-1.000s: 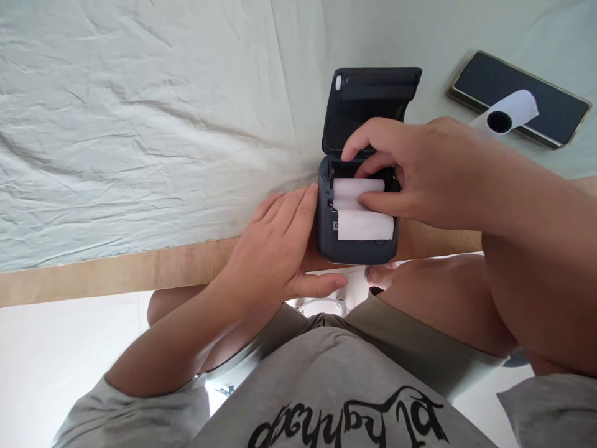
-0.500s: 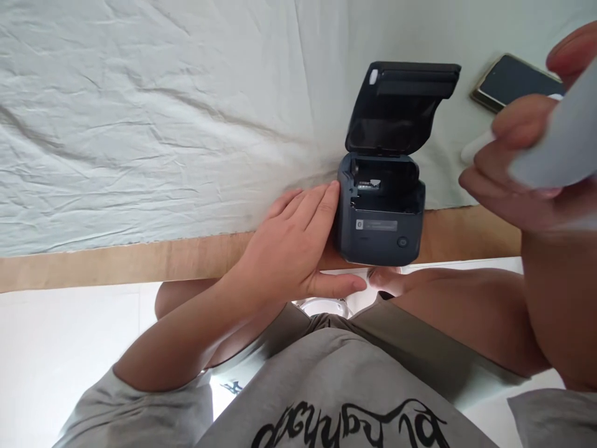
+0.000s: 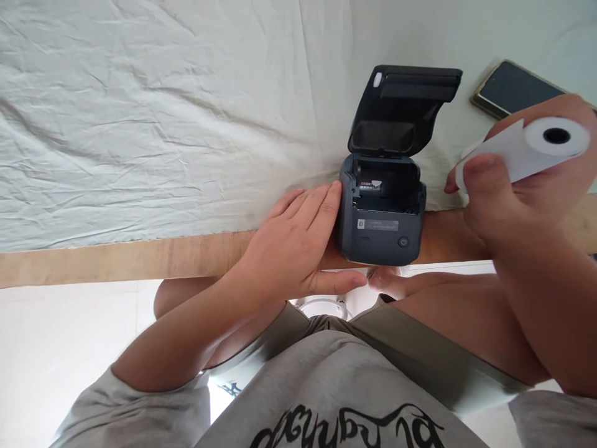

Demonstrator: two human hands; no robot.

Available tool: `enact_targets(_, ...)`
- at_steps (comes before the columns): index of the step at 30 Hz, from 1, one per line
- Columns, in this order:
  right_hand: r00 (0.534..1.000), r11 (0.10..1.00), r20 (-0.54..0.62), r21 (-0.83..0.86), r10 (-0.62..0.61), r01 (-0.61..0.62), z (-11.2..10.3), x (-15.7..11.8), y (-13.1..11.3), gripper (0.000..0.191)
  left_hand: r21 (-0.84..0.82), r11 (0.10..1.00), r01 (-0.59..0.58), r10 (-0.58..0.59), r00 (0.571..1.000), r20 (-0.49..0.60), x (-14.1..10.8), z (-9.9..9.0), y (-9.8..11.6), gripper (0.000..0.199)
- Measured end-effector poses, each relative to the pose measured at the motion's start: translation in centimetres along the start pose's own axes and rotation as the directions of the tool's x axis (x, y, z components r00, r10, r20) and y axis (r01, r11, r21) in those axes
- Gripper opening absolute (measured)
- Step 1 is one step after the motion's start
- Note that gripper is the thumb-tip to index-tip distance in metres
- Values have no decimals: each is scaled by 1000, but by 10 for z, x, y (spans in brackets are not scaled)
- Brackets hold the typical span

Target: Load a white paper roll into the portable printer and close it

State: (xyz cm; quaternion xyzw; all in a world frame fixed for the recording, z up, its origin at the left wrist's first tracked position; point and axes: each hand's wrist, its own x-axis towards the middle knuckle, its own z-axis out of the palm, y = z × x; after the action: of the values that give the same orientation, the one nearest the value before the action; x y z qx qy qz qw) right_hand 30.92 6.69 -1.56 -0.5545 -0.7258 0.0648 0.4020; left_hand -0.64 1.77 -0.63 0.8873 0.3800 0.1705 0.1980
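A dark blue-grey printer [image 3: 380,239] lies at the table's front edge, its black lid [image 3: 396,112] swung up and its inner bay uncovered. Flat against the printer's left side rests my left hand [image 3: 298,242], fingers stretched out and thumb apart, holding nothing. To the right of the printer, my right hand [image 3: 527,205] is wrapped round a white paper roll [image 3: 517,152]. The roll's dark hollow core faces up and right, and a loose flap of paper shows along its upper side.
Beyond my right hand a phone [image 3: 517,90] lies on the pale, wrinkled cloth [image 3: 186,124]. A bare wooden strip [image 3: 140,258] runs along the table's front edge. My legs and grey shirt are below it.
My right hand has turned over and come lower, bringing the paper roll and its core into clear view. The left hand and printer have hardly moved.
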Motion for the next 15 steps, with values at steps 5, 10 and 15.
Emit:
enact_targets(5, 989, 972, -47, -198, -140, 128, -5, 7, -14, 50, -3, 999, -35, 35, 999, -23, -1, -1, 0, 128)
enact_targets(10, 984, 960, 118, -233, -133, 158, -11, 4, -9, 35, -2, 999, -37, 37, 999, -13, 1, -2, -1, 127)
enact_targets(15, 983, 956, 183, -281, -33, 84, -6, 6, -5, 52, 18, 999, -49, 49, 998, -24, 0, -2, -1, 125)
